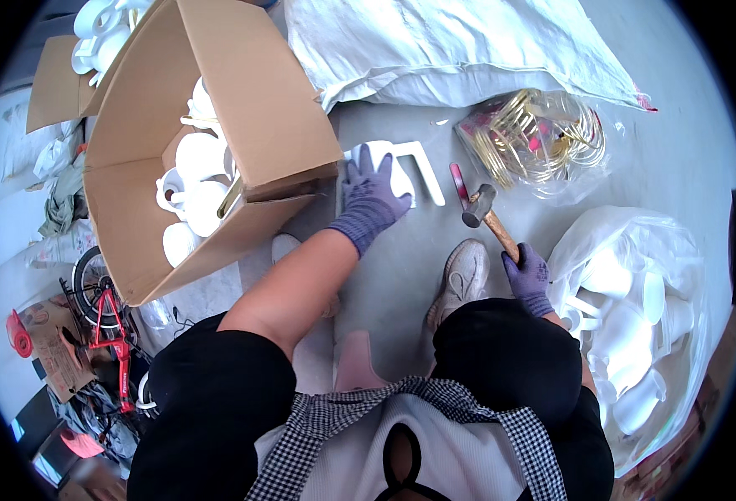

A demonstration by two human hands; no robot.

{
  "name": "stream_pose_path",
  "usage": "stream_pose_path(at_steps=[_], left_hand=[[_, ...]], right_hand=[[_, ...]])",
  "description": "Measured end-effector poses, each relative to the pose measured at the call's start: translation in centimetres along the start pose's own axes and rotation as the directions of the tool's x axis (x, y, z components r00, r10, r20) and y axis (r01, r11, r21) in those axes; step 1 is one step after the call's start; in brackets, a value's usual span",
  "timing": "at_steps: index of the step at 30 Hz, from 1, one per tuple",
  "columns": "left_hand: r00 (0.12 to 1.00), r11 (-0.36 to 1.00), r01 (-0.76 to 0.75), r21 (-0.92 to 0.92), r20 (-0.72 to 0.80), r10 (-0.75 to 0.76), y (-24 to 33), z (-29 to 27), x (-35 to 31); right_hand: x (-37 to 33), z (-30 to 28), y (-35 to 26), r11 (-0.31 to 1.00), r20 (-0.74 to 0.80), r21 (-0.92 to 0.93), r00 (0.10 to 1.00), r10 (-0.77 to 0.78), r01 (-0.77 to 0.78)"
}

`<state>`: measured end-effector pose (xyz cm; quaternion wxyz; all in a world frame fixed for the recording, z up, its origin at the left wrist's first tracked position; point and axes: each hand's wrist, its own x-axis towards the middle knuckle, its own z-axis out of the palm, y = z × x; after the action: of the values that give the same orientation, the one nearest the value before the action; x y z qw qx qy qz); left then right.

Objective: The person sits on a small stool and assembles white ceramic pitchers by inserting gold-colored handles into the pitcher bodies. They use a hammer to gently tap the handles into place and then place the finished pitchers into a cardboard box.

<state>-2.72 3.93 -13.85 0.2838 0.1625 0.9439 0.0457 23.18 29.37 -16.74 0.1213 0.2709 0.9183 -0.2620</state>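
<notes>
My left hand (369,200), in a purple knit glove, lies over a white plastic jug (402,184) on the floor. Its fingers are spread across the body and the thumb bends down the side, holding it there. The angular handle (425,173) of the jug points right, away from my fingers. In its matching glove, my right hand (527,274) is wrapped round the wooden handle of a hammer (500,230). The dark metal head is raised at the far end. Just beyond that head is a slim red-pink strip or tool (459,184), its kind unclear.
An open cardboard box (126,188) of white jugs stands at left. A white woven sack (451,42) lies at the back, beside a clear bag of gold-coloured metal loops (543,138). Right of me stands a plastic bag (677,238) of white parts. A red bicycle (111,334) is far left.
</notes>
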Motion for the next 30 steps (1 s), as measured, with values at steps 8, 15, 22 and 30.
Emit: stream_pose_path(at_steps=[8,15,22,30], left_hand=[[0.997,0.995,0.003,-0.099,0.079,0.005,-5.8,0.7,-0.3],[0.992,0.998,-0.002,0.061,0.129,-0.006,-4.9,-0.3,-1.4],[0.995,0.995,-0.098,0.034,0.012,0.098,-5.8,0.5,-1.0],[1.000,0.929,0.020,-0.370,0.014,-0.016,-6.9,-1.9,-3.9]], right_hand=[[0.1,1.5,4.8,0.979,-0.018,-0.137,0.988,0.152,-0.153],[3.6,1.1,-6.4,0.934,-0.099,-0.019,0.929,-0.357,0.357],[12.4,5.6,-10.9,0.869,0.251,-0.428,0.956,-0.150,0.249],[8.1,1.9,-12.8,0.906,-0.148,0.232,0.933,-0.327,0.354]])
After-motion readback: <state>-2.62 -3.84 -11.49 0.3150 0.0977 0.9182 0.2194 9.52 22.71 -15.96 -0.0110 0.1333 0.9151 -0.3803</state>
